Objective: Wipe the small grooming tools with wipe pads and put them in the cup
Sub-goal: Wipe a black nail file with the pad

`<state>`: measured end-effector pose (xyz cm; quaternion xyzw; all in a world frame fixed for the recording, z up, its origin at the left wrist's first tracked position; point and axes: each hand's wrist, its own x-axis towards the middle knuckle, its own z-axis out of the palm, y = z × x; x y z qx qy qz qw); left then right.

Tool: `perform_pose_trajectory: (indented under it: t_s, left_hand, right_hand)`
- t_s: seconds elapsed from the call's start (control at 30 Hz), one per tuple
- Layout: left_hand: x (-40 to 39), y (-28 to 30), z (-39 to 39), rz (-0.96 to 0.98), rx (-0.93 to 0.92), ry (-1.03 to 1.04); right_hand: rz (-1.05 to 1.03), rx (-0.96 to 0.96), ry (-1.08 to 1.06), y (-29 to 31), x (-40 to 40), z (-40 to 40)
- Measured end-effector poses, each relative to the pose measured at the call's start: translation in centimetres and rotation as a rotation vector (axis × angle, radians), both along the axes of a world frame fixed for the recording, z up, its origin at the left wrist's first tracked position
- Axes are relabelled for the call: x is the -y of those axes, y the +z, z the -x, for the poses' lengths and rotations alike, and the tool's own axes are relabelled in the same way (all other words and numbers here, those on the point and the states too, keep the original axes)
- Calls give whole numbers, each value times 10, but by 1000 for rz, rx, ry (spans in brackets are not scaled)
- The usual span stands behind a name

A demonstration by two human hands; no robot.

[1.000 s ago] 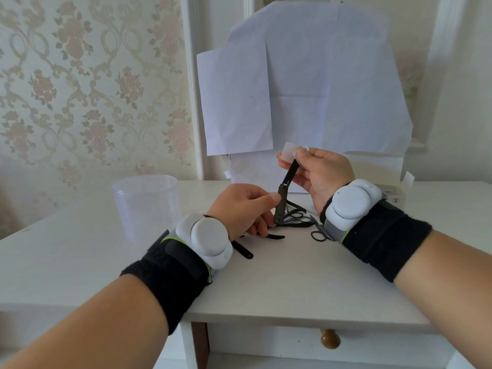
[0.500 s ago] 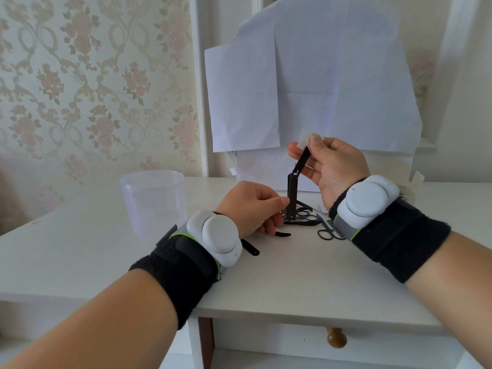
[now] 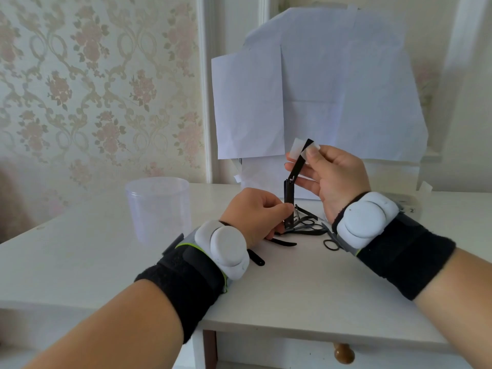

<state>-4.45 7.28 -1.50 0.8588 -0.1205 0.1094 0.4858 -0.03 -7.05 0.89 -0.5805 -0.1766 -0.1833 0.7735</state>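
A black nail clipper (image 3: 289, 198) stands upright over the table, its lever (image 3: 299, 162) swung up and to the right. My left hand (image 3: 255, 214) pinches the clipper's lower body. My right hand (image 3: 330, 177) pinches a small white wipe pad (image 3: 297, 149) around the top end of the lever. Several other black grooming tools (image 3: 306, 226) lie in a heap on the table just behind my left hand, with small scissors (image 3: 331, 242) partly hidden by my right wrist. The clear plastic cup (image 3: 159, 209) stands to the left.
The white table (image 3: 306, 294) has a drawer with a round wooden knob (image 3: 344, 353) below its front edge. White paper sheets (image 3: 319, 89) cover the wall behind. A white box (image 3: 410, 206) sits at the back right. A black strip-shaped tool (image 3: 257, 258) lies by my left wrist.
My right hand has slid the wipe pad up along the lever to its tip. The clipper has stayed upright in my left hand. The view has shifted slightly.
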Motion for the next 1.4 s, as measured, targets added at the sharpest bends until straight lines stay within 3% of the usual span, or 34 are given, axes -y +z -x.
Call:
perform_pose_trajectory:
  t_s: [0.57, 1.1, 1.4]
  left_hand:
    - [0, 2, 2, 5, 36, 19]
    - [-2, -1, -3, 30, 42, 45]
    - [-2, -2, -5, 48, 28, 44]
  right_hand:
    - [257, -70, 38, -16, -3, -15]
    - [266, -104, 176, -17, -5, -11]
    - [276, -64, 120, -17, 0, -11]
